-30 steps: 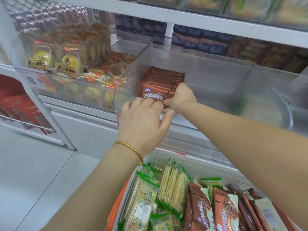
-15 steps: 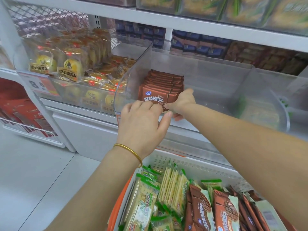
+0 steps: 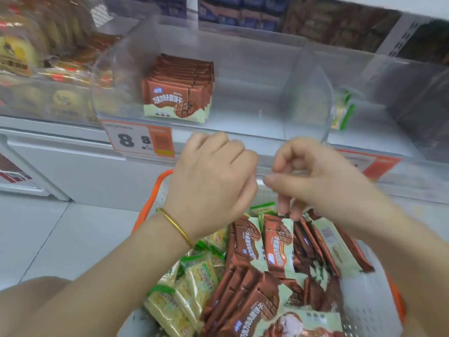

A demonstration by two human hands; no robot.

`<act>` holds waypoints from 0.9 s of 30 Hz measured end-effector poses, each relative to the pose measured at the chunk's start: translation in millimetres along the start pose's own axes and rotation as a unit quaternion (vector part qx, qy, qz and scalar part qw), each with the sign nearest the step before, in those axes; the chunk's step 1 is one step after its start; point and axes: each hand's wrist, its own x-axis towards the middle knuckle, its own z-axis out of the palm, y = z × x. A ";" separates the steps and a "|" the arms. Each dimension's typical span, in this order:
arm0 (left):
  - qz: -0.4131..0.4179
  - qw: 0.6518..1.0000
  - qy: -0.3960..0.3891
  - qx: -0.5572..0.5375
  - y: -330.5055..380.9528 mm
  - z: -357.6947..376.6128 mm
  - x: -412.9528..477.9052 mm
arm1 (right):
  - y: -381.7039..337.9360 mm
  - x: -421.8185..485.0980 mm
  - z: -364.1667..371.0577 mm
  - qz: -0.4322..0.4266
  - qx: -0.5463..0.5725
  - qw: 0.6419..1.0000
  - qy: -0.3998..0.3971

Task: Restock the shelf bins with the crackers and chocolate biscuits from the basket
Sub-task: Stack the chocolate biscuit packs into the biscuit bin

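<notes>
My left hand (image 3: 213,181) and right hand (image 3: 315,181) hover mid-frame above the basket (image 3: 359,300). Both are loosely curled and hold nothing. My right fingertips (image 3: 281,210) hang just over the chocolate biscuit packs (image 3: 277,244) at lower centre, whose long axes run up the frame, some leaning. Crackers (image 3: 194,276) lie lower left. In the clear shelf bin (image 3: 243,113), upper centre, a row of chocolate biscuits (image 3: 177,98) stands upright, fronts facing me.

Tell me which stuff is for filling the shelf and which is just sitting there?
For the job: chocolate biscuits, crackers, basket, clear bin, biscuit stack inside it.
Just there: yellow cake packs, price tag, blue packs behind.
</notes>
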 end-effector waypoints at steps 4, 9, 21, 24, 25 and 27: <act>0.003 0.983 -0.185 -0.023 20.2 40.7 -18.3 | 128.1 -9.1 13.9 0.157 -0.245 0.955 -0.063; -0.067 0.945 -0.312 -0.070 30.2 64.3 -36.7 | 209.0 12.9 27.3 0.151 -0.402 0.901 -0.061; -0.158 0.887 -0.375 -0.218 39.3 81.6 -52.4 | 175.9 27.6 -1.0 0.076 -0.380 0.918 -0.087; -0.198 0.811 -0.444 -0.325 47.5 75.1 -44.6 | 135.1 9.4 -18.1 0.025 -0.298 0.953 -0.052; -0.202 0.790 -0.462 -0.350 48.6 71.8 -42.3 | 120.2 2.9 -21.7 0.010 -0.263 0.964 -0.035; -0.223 0.759 -0.466 -0.396 44.4 62.8 -37.1 | 91.8 -8.4 -26.0 -0.005 -0.181 0.983 -0.005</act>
